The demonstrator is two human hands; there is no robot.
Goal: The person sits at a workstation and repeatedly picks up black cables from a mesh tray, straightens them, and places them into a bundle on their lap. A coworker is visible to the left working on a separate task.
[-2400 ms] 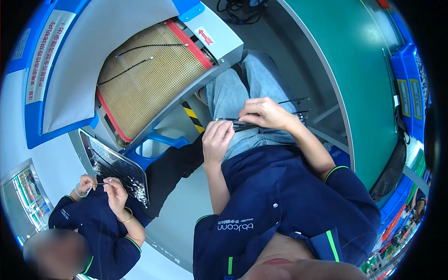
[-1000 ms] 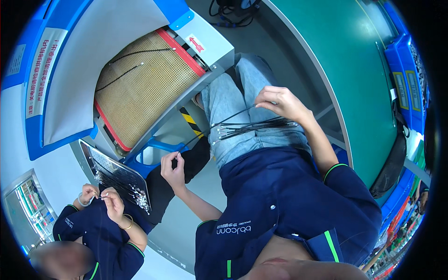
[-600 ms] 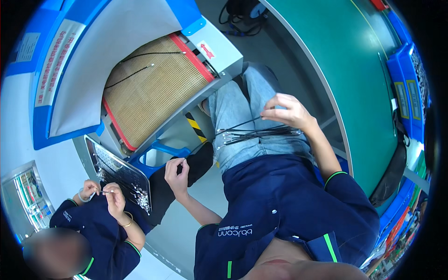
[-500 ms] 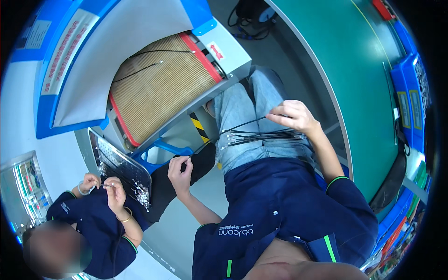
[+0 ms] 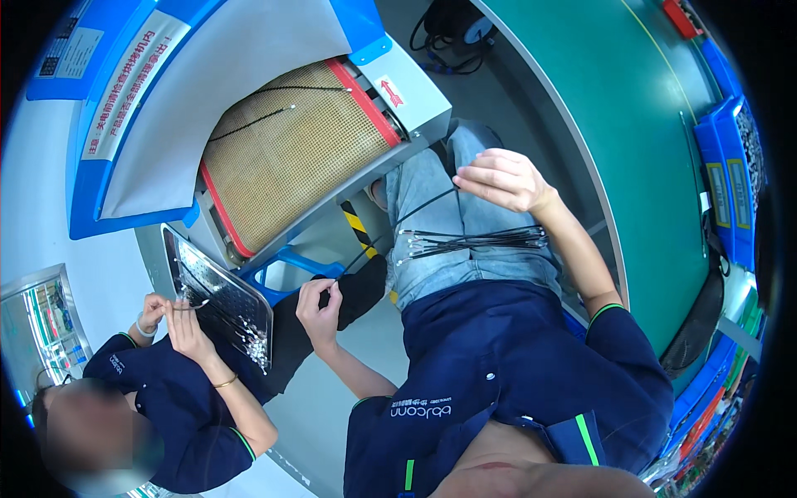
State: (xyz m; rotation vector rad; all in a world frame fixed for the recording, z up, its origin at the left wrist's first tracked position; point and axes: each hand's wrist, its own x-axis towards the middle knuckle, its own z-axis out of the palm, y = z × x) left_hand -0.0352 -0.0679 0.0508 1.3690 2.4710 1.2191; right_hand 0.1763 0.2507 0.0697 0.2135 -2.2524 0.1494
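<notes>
Since the frame just before, our right hand (image 5: 502,181) has been lifting away from the bundle of cables (image 5: 473,241) and shifting toward the belt (image 5: 307,174), while a co-worker's hands (image 5: 184,325) have been moving nearer the tray (image 5: 247,297). We are pinching one black cable (image 5: 427,203) between two hands: the right is gripping one end, right of the belt, and our left hand (image 5: 319,309) appears to be pinching the other, below the belt. Holding both ends is probably keeping it stretched straight. The bundle is lying across the jeans (image 5: 423,178), below and right of the belt, likely because the thighs are giving it a level rest. We are counting two cables (image 5: 249,125) on the belt, one tray below-left of it, one bundle; its overlapping cables are defeating our count.
</notes>
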